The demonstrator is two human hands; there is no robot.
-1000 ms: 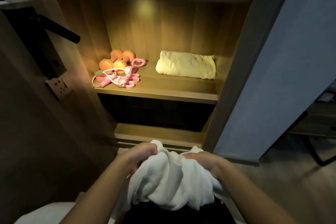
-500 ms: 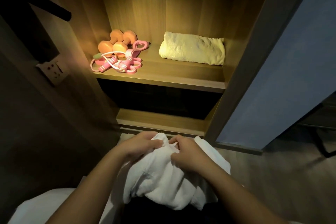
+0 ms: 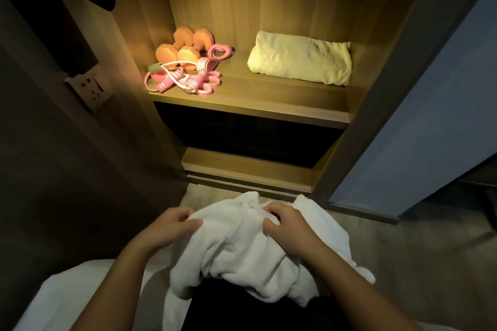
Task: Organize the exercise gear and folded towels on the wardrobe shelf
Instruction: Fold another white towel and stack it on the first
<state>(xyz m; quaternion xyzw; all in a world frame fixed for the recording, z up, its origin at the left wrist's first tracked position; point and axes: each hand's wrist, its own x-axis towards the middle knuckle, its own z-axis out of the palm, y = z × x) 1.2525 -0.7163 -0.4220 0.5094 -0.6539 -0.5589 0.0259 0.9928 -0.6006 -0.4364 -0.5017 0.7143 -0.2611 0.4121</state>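
Low in the head view, both hands hold a rumpled white towel (image 3: pixel 242 247) in front of the wardrobe, below the lit shelf (image 3: pixel 258 105). The left hand (image 3: pixel 172 226) has its fingers curled and pinches the towel's left edge against the thumb. The right hand (image 3: pixel 285 226) has its fingers bent into the cloth and grips a fold near the top. Half a second ago the two hands sat nearly knuckle to knuckle; now the left one has drawn away to the left and the cloth is stretched between them.

On the shelf nothing has shifted. Two orange dumbbells (image 3: pixel 185 45) lie at the back left, with a pink jump rope (image 3: pixel 183 80) tangled just in front of them. A folded yellow towel (image 3: pixel 300 62) lies well apart on the right. A socket (image 3: pixel 88 88) sits on the left wall, and a blue door (image 3: pixel 430 115) stands open on the right.
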